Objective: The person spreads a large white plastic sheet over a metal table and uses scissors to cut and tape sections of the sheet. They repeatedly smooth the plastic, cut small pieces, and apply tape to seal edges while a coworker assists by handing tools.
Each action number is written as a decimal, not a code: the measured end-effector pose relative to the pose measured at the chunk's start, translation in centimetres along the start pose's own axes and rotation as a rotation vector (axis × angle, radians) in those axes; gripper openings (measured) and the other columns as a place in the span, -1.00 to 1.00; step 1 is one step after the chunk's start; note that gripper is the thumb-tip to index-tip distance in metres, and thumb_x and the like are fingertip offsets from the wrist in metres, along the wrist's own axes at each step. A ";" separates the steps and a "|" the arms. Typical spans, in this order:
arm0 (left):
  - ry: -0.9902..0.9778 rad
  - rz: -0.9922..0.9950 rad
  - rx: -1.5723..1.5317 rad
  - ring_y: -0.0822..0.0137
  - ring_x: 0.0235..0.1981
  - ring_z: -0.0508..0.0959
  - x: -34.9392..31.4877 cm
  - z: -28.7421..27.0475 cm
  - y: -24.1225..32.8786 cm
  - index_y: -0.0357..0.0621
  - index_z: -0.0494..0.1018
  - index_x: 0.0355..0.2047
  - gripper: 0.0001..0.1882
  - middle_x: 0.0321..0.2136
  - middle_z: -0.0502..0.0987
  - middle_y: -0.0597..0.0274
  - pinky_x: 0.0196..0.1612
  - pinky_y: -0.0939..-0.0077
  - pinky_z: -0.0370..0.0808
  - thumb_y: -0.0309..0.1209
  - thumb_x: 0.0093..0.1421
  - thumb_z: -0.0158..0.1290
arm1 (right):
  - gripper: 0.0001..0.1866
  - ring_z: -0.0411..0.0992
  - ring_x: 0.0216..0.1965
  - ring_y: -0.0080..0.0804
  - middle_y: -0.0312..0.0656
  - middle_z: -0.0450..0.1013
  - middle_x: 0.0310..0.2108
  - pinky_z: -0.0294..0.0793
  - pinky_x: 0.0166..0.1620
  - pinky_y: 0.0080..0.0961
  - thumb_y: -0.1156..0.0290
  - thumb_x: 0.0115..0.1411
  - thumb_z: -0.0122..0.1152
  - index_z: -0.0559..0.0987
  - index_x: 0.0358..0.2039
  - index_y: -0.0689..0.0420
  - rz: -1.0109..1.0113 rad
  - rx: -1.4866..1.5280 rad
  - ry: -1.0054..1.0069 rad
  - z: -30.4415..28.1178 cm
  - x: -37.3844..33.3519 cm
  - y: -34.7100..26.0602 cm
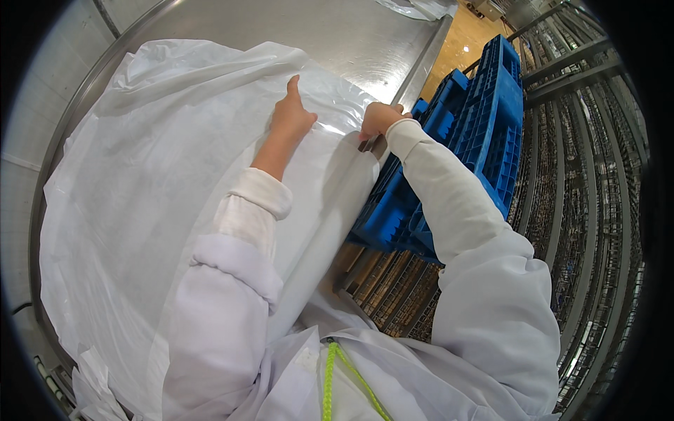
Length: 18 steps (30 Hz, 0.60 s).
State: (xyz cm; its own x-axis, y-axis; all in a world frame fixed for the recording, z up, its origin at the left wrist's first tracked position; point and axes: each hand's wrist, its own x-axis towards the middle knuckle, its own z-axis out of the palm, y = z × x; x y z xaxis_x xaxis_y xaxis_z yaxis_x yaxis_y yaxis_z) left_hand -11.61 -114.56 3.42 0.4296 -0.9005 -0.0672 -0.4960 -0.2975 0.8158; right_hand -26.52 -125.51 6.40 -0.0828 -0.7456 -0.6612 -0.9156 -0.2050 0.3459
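A large white translucent plastic sheet (175, 147) spreads wrinkled over a steel table (295, 31). Its near right side hangs in a smooth, rounded fold along the table's right edge. My left hand (291, 116) rests on the sheet near its far right part, index finger stretched out and thumb apart, holding nothing. Over at the table's right edge, my right hand (382, 119) is closed with curled fingers on the sheet's edge; the exact grip is partly hidden. A small dark edge shows just below that hand.
Blue plastic pallets (484, 119) stand upright right of the table. Beyond them is a metal rack (590, 161) with wire shelves. Another piece of clear plastic (421, 8) lies at the table's far end. A pale wall (42, 105) borders the left side.
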 end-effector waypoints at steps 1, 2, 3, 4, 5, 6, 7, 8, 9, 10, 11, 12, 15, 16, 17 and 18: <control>-0.003 0.000 -0.009 0.14 -0.34 0.57 0.0 0.0 0.0 -0.07 -0.05 0.28 -0.08 -0.43 0.54 0.01 -0.15 0.37 0.47 -0.53 -0.08 0.17 | -0.29 -0.03 0.24 0.12 -0.08 -0.06 0.29 0.13 0.16 0.01 -0.01 -0.05 0.33 0.35 0.16 -0.24 0.012 0.001 0.005 0.1 0.0 0.0; -0.010 -0.007 -0.007 0.14 -0.33 0.57 0.0 0.0 0.1 -0.07 -0.05 0.28 -0.08 -0.42 0.54 0.01 -0.15 0.37 0.47 -0.53 -0.08 0.17 | -0.29 -0.02 0.24 0.12 -0.08 -0.05 0.28 0.14 0.17 0.01 -0.01 -0.05 0.33 0.36 0.15 -0.24 0.023 0.002 0.011 0.1 -0.1 0.0; -0.017 -0.015 -0.005 0.14 -0.33 0.57 0.0 0.0 0.0 -0.07 -0.05 0.28 -0.08 -0.42 0.54 0.01 -0.15 0.38 0.47 -0.53 -0.08 0.17 | -0.29 -0.02 0.24 0.11 -0.08 -0.04 0.28 0.14 0.17 0.00 -0.01 -0.06 0.34 0.37 0.14 -0.23 0.034 0.002 0.017 0.1 -0.1 -0.1; -0.023 -0.022 -0.004 0.14 -0.33 0.57 0.1 0.0 0.0 -0.06 -0.05 0.28 -0.08 -0.42 0.54 0.01 -0.15 0.38 0.47 -0.53 -0.08 0.17 | -0.29 -0.01 0.24 0.10 -0.08 -0.03 0.28 0.15 0.17 0.00 -0.01 -0.07 0.34 0.38 0.13 -0.23 0.049 0.009 0.020 0.1 -0.2 -0.2; -0.015 -0.017 0.009 0.14 -0.33 0.57 0.0 0.0 0.0 -0.06 -0.05 0.28 -0.08 -0.42 0.54 0.01 -0.15 0.38 0.47 -0.53 -0.08 0.17 | -0.29 -0.01 0.24 0.09 -0.08 -0.03 0.27 0.16 0.17 0.00 -0.01 -0.08 0.35 0.39 0.13 -0.23 0.063 0.016 0.023 0.2 -0.2 -0.3; -0.006 -0.012 0.021 0.14 -0.33 0.57 0.0 0.0 0.0 -0.06 -0.05 0.28 -0.08 -0.42 0.54 0.02 -0.15 0.38 0.47 -0.53 -0.08 0.17 | -0.30 0.00 0.23 0.08 -0.08 -0.02 0.27 0.17 0.17 0.00 -0.01 -0.09 0.35 0.40 0.12 -0.22 0.077 0.021 0.027 0.2 -0.3 -0.4; 0.003 -0.007 0.033 0.14 -0.33 0.57 0.0 0.0 0.0 -0.06 -0.05 0.28 -0.08 -0.42 0.54 0.02 -0.15 0.37 0.47 -0.53 -0.08 0.17 | -0.30 0.00 0.23 0.08 -0.08 -0.01 0.26 0.18 0.17 -0.01 -0.01 -0.09 0.36 0.41 0.11 -0.22 0.076 0.028 0.032 0.2 -0.4 -0.4; -0.004 -0.015 0.033 0.14 -0.33 0.57 0.0 0.0 0.0 -0.06 -0.05 0.28 -0.08 -0.43 0.54 0.02 -0.15 0.37 0.47 -0.53 -0.09 0.17 | -0.31 0.01 0.23 0.07 -0.09 0.00 0.25 0.20 0.17 -0.02 -0.01 -0.09 0.36 0.41 0.10 -0.21 0.074 0.034 0.037 0.3 -0.5 -0.5; -0.015 -0.021 0.032 0.14 -0.33 0.57 -0.2 0.1 0.2 -0.06 -0.05 0.28 -0.08 -0.43 0.54 0.03 -0.15 0.37 0.47 -0.53 -0.09 0.17 | -0.31 0.01 0.23 0.07 -0.09 0.02 0.24 0.21 0.17 -0.03 -0.01 -0.10 0.36 0.42 0.10 -0.21 0.078 0.042 0.040 0.4 -0.5 -0.3; -0.026 -0.026 0.030 0.14 -0.33 0.57 -0.2 0.1 0.4 -0.06 -0.05 0.28 -0.08 -0.43 0.54 0.03 -0.15 0.37 0.47 -0.53 -0.09 0.16 | -0.32 0.01 0.23 0.06 -0.09 0.02 0.24 0.22 0.16 -0.04 0.00 -0.10 0.36 0.43 0.09 -0.20 0.069 0.039 0.031 0.5 0.0 -0.1; -0.025 -0.014 0.035 0.14 -0.34 0.57 -0.2 0.2 0.5 -0.06 -0.05 0.28 -0.07 -0.43 0.54 0.03 -0.15 0.37 0.47 -0.53 -0.10 0.16 | -0.32 0.02 0.23 0.05 -0.10 0.03 0.23 0.23 0.16 -0.05 0.00 -0.11 0.37 0.44 0.08 -0.19 0.061 0.036 0.021 0.8 1.0 0.1; -0.017 -0.009 0.044 0.14 -0.34 0.57 -0.1 0.2 0.3 -0.06 -0.05 0.28 -0.07 -0.44 0.54 0.03 -0.15 0.37 0.47 -0.53 -0.10 0.16 | -0.32 0.02 0.23 0.05 -0.10 0.04 0.22 0.24 0.15 -0.06 0.01 -0.11 0.37 0.45 0.08 -0.18 0.043 0.029 0.012 0.7 0.8 -0.2; -0.003 0.000 0.059 0.13 -0.34 0.57 0.0 0.2 0.0 -0.06 -0.05 0.27 -0.07 -0.44 0.54 0.03 -0.16 0.37 0.47 -0.53 -0.11 0.16 | -0.33 0.02 0.23 0.01 -0.13 0.05 0.22 0.26 0.15 -0.11 0.02 -0.13 0.39 0.47 0.05 -0.16 0.058 0.008 0.026 0.4 -0.3 -0.5; -0.001 0.003 0.061 0.13 -0.34 0.57 0.0 0.2 -0.1 -0.06 -0.05 0.27 -0.07 -0.44 0.54 0.03 -0.16 0.37 0.47 -0.53 -0.12 0.16 | -0.33 0.02 0.23 0.00 -0.14 0.05 0.22 0.27 0.15 -0.11 0.03 -0.13 0.39 0.47 0.05 -0.15 0.062 0.021 0.036 0.3 -0.7 -0.5; -0.001 0.000 0.065 0.13 -0.34 0.57 0.1 0.2 -0.1 -0.06 -0.05 0.27 -0.06 -0.44 0.54 0.03 -0.16 0.37 0.47 -0.53 -0.12 0.16 | -0.33 0.01 0.23 -0.01 -0.15 0.05 0.22 0.27 0.15 -0.12 0.03 -0.13 0.39 0.47 0.05 -0.15 0.065 0.034 0.046 0.3 -1.1 -0.5; -0.002 -0.003 0.068 0.13 -0.34 0.57 0.1 0.2 -0.1 -0.06 -0.05 0.27 -0.06 -0.44 0.54 0.03 -0.16 0.36 0.47 -0.52 -0.12 0.16 | -0.34 0.01 0.24 -0.02 -0.16 0.04 0.22 0.27 0.16 -0.12 0.04 -0.14 0.40 0.48 0.05 -0.15 0.070 0.048 0.055 0.3 -1.4 -0.5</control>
State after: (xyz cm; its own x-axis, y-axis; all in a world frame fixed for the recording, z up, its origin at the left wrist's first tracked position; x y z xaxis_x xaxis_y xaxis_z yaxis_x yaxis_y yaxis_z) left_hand -11.71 -114.67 3.22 0.4298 -0.9001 -0.0711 -0.5448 -0.3213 0.7746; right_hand -26.09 -124.18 7.03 -0.1267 -0.7913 -0.5981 -0.9262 -0.1214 0.3568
